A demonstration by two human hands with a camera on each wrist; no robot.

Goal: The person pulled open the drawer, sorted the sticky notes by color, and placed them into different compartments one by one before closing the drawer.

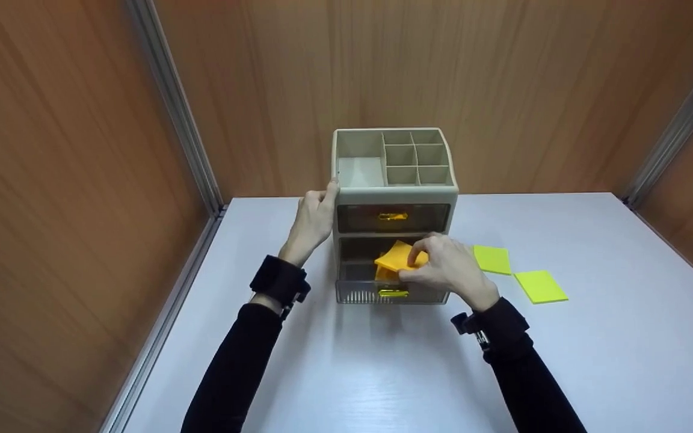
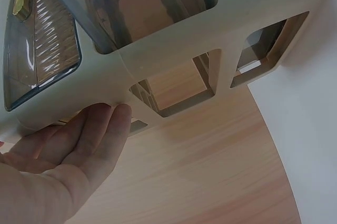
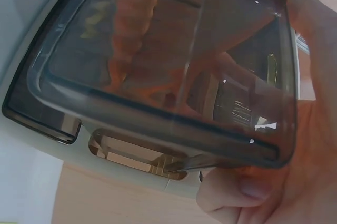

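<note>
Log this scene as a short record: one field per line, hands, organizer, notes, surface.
left hand: rests on the organizer's left side
right hand: pinches orange sticky notes over the open lower drawer
organizer: beige, upper drawer closed, top compartments
yellow-green pads: flat, right of organizer
surface: white table

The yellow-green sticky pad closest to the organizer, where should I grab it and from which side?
Judging by its pose, take the near yellow-green pad by its free right or front edge, coming from above. It lies flat on the white table, so a thumb and fingertip have to pinch a thin edge. Its left side sits close to the right hand and the open drawer.
</note>
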